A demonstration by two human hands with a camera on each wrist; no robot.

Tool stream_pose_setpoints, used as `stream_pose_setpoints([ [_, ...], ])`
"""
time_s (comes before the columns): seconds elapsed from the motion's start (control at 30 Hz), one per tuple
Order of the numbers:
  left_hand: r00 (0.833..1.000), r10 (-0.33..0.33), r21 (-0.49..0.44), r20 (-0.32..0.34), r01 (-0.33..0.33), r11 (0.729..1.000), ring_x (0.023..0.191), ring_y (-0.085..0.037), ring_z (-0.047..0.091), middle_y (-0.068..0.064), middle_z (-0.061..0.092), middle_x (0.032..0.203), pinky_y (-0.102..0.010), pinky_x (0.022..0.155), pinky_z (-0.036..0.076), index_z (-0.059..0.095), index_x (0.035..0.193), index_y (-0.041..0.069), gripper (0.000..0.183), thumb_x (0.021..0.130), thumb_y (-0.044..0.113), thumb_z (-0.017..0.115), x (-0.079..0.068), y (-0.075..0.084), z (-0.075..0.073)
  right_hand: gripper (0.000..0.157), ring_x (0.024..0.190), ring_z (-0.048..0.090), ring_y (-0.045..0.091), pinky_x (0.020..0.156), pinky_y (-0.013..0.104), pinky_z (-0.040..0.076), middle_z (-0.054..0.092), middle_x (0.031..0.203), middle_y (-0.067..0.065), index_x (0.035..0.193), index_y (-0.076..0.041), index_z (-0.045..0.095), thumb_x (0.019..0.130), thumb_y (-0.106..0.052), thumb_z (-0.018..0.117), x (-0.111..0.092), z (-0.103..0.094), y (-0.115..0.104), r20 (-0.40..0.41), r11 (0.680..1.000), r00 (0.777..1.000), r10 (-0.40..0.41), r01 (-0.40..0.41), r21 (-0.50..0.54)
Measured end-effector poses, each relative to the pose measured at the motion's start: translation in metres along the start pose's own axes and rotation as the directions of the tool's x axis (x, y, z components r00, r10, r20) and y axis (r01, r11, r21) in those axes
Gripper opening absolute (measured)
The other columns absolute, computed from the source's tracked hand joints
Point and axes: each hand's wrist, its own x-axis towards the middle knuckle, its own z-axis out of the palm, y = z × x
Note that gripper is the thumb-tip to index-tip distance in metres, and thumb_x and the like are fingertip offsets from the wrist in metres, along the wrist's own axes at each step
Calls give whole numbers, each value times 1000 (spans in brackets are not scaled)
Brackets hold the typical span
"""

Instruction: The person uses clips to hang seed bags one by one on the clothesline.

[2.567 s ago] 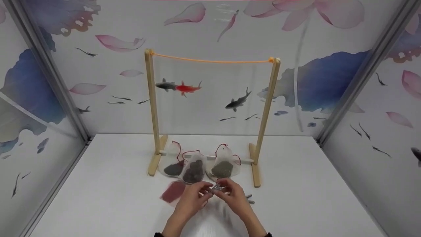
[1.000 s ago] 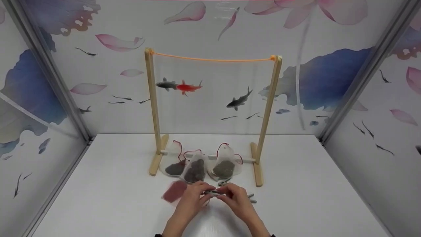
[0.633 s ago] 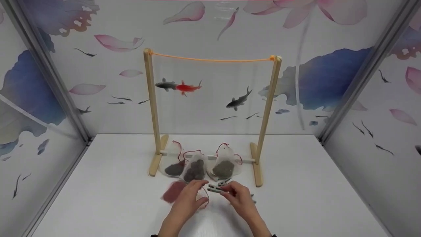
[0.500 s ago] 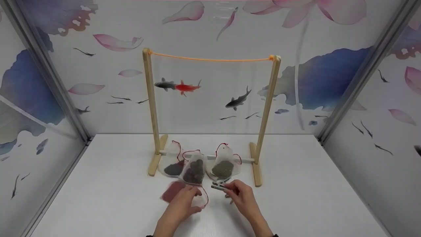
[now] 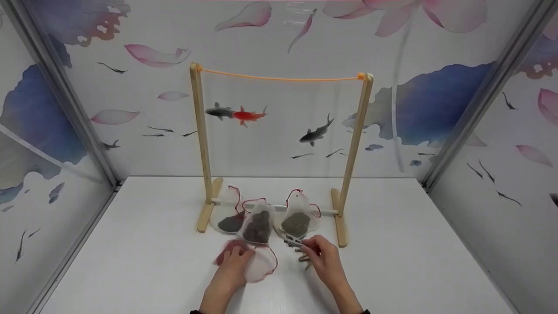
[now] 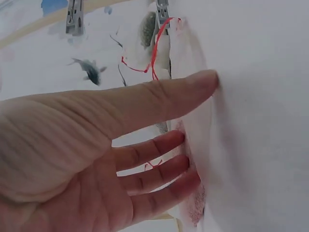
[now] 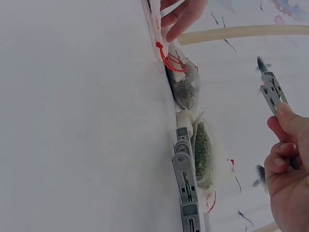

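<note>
Three patterned walls [image 5: 279, 148] edge a white table [image 5: 392, 244] bearing mesh bags [image 5: 258, 226].

the frame [image 5: 202, 131] stands toward the table's [image 5: 414, 261] back edge; three bags [image 5: 258, 224] lie along its crossbar [image 5: 330, 212]; a fourth bag [image 5: 261, 264] lies nearer the front edge, left of the loose clothespins [image 7: 181, 169].

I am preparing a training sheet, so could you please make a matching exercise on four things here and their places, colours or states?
Things:
1. Left hand
2. Right hand
3. Cord
4. Drawstrings

Descriptions:
A. Tied between the posts
B. Red
C. Over the pink bag
D. Pinching a clip

Pairs: 1-C, 2-D, 3-A, 4-B
</note>
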Motion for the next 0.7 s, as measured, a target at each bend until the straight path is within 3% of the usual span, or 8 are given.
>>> stream_pose_setpoints([
  [0.1,999,6,-9,-47,-6,1000,105,-43,56,-19,57,108,-56,84,54,67,116,3,48,74,-19,67,1,-4,0,5,68,50,0,58,16,45,69,86,1,95,-10,68,91,-9,71,0,1,-1,13,1000,1000,18,-18,2],
  [0.3,998,-33,-25,51,34,999,112,-40,53,-17,55,113,-57,91,51,67,109,3,49,65,5,88,3,-6,1,6,69,50,1,58,17,45,68,87,1,96,-11,67,91,-9,71,0,1,-2,25,1000,1000,13,-13,2],
  [0.37,999,-26,4,21,26,1000,106,-39,56,-16,57,110,-54,88,52,69,105,5,44,65,6,89,5,-6,4,7,69,49,0,58,16,44,66,86,-1,96,-11,66,91,-9,71,0,1,-1,22,1000,1000,4,-4,-3],
  [0.53,987,19,85,-159,-6,996,85,-33,65,-11,66,91,-46,77,55,76,88,6,13,76,1,79,9,-5,10,8,67,46,-1,57,16,41,64,83,-4,96,-12,67,90,-8,72,0,2,0,8,999,999,-37,37,-14],
  [0.6,985,11,64,-174,0,998,82,-30,68,-10,69,88,-44,72,55,75,86,6,7,80,2,76,11,-5,8,8,67,45,-1,56,16,41,63,82,-4,95,-12,67,90,-8,72,0,2,0,7,998,999,-53,53,-19],
  [0.7,991,-39,-9,-126,38,999,81,-27,69,-7,71,87,-44,69,54,72,88,8,6,84,3,73,14,-7,4,8,68,45,-1,57,16,40,61,82,-4,95,-12,66,90,-8,72,2,1,-3,12,998,999,-53,53,-24],
])
